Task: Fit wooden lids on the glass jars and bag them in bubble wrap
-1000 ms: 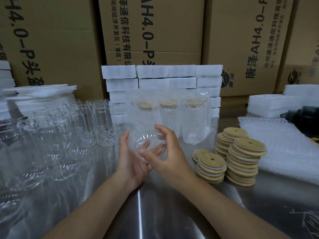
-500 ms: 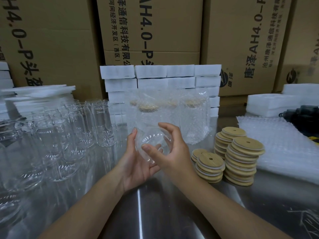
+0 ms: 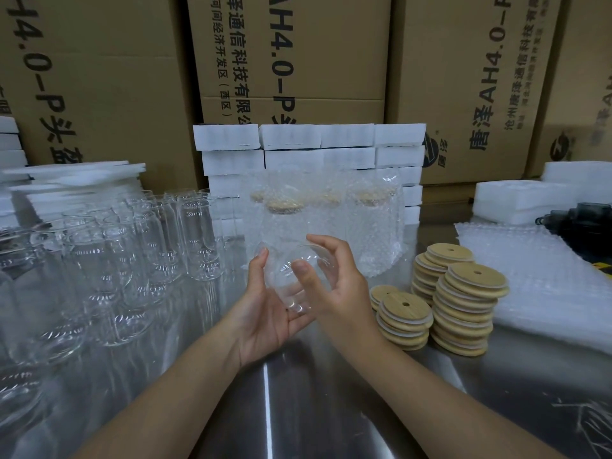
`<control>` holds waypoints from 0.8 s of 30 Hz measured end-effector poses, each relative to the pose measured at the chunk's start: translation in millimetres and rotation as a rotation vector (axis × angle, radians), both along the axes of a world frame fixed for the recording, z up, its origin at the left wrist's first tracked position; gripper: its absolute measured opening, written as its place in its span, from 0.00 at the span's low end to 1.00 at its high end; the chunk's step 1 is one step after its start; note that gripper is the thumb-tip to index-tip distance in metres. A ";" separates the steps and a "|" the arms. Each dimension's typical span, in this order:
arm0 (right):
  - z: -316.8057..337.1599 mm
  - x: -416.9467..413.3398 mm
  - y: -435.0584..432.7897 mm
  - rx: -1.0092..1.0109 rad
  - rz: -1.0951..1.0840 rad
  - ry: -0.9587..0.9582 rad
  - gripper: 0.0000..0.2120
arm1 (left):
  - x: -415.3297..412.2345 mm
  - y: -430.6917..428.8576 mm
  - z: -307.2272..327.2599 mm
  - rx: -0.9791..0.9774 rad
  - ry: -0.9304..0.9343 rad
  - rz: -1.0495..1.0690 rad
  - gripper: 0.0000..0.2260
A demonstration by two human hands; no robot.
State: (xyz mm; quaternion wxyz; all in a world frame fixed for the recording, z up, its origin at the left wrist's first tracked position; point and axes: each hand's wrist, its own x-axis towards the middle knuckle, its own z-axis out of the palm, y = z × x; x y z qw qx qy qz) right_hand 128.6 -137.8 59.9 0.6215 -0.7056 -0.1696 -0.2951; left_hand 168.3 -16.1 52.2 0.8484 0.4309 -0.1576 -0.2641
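A clear glass jar (image 3: pixel 291 276) lies tilted between my hands above the steel table, its mouth turned toward me. My left hand (image 3: pixel 268 306) cups it from below and the left. My right hand (image 3: pixel 334 286) grips its right side, thumb across the opening. Just behind the jar stands a row of bagged jars in bubble wrap (image 3: pixel 364 226), each with a wooden lid inside. Stacks of round wooden lids (image 3: pixel 463 299) with a small hole sit to the right. A pile of flat bubble-wrap bags (image 3: pixel 536 279) lies further right.
Many bare glass jars (image 3: pixel 109 253) crowd the left of the steel table (image 3: pixel 298 409). White foam blocks (image 3: pixel 308 150) are stacked behind, with cardboard boxes (image 3: pixel 291 61) as a wall. A dark tool (image 3: pixel 583 223) sits at the right edge by foam trays (image 3: pixel 516 200).
The jar has tipped from nearly upright to lying with its mouth toward me. Both hands have shifted slightly closer to me with it.
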 end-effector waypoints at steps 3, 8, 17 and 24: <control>1.4 -1.1 -0.7 0.009 -0.008 0.001 0.28 | -0.8 -0.4 0.5 0.048 0.006 0.037 0.35; 2.3 0.3 -1.3 -0.005 -0.046 -0.018 0.18 | -5.5 -1.0 3.9 0.081 0.034 0.071 0.38; -1.8 5.0 -2.0 0.019 -0.052 -0.043 0.19 | -4.7 -1.5 3.6 0.143 0.055 0.179 0.43; 9.3 3.9 -3.0 0.406 0.132 0.095 0.14 | -8.3 -2.9 1.6 0.164 0.065 0.164 0.40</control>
